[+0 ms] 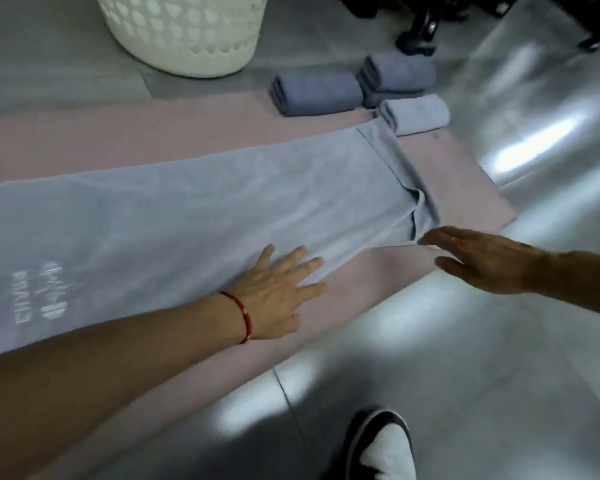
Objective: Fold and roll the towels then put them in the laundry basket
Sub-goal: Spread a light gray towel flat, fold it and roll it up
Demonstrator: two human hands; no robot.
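A long pale blue towel (194,206) lies folded lengthwise on a pink mat (94,143), white lettering near its left end. Its right end is turned over in a small rumpled fold. My left hand (278,289) lies flat with spread fingers on the towel's near edge. My right hand (478,258) hovers with straight fingers by the towel's near right corner, fingertips at the cloth. Three rolled towels sit at the mat's far end: a dark blue roll (316,93), a second dark one (395,77) and a pale one (416,116). The white laundry basket (184,32) stands behind.
Glossy grey floor tiles (499,341) surround the mat, with bright glare patches. My shoe (381,445) is at the bottom edge. Black legs of some equipment (420,32) stand at the top right, beyond the rolls.
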